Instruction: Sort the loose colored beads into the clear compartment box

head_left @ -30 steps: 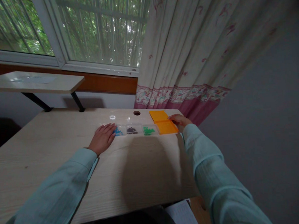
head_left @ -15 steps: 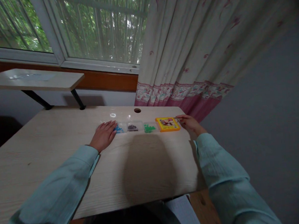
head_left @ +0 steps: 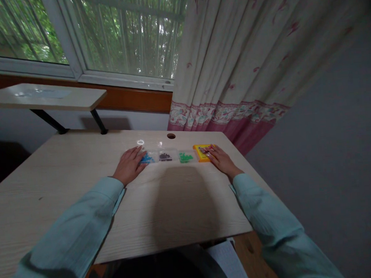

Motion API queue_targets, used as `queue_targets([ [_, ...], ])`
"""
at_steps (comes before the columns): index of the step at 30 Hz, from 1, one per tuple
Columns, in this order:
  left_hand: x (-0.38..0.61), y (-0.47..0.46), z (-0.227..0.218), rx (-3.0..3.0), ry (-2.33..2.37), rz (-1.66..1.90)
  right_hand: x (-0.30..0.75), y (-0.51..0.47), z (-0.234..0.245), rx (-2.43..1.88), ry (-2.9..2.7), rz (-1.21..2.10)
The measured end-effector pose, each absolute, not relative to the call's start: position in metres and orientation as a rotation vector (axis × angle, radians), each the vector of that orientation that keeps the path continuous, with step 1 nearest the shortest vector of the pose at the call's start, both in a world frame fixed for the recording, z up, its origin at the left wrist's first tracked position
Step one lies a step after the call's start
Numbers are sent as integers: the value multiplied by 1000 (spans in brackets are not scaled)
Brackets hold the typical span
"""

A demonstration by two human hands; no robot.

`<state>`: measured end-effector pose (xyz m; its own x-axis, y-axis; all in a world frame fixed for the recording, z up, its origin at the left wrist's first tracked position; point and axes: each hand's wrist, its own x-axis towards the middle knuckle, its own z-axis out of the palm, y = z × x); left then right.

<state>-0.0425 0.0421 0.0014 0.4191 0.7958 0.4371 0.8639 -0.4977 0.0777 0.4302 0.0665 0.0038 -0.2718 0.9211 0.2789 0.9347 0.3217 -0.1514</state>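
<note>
A row of small clear boxes lies across the table, ending in a flat yellow box (head_left: 201,154) with a printed top on the right. Over the box of blue pieces (head_left: 148,158) at the left end rests my left hand (head_left: 129,164), its fingers stretched out. Dark pieces fill part of the clear box (head_left: 165,157) beside it. Green pieces lie in another clear box (head_left: 185,157), between the dark ones and the yellow box. My right hand (head_left: 221,159) lies with fingers extended on the yellow box, covering its right part.
The wooden table (head_left: 134,226) has a round cable hole (head_left: 171,136) behind the boxes. A raised shelf (head_left: 44,97) on black legs stands at the back left. A patterned curtain (head_left: 225,78) hangs behind the right side, and paper (head_left: 229,262) shows below the front edge.
My right hand has moved left from the yellow box's right edge onto its top, and its fingers have straightened. My left hand stays at the blue pieces.
</note>
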Motion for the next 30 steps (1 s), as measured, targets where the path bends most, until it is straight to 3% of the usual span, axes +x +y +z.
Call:
queue_targets([
  [6,-41,40,2,-2466,-1535,-663,399,60,36,-1693,-2326,-227],
  [15,-51,40,3,-2349,-1704,-660,325,76,51,-1442,-2678,-99],
  [23,-58,44,-3,-2390,-1697,-732,384,76,89,-1419,-2253,140],
  [30,-59,46,-4,-2399,-1666,-750,432,85,74,-1583,-2317,461],
])
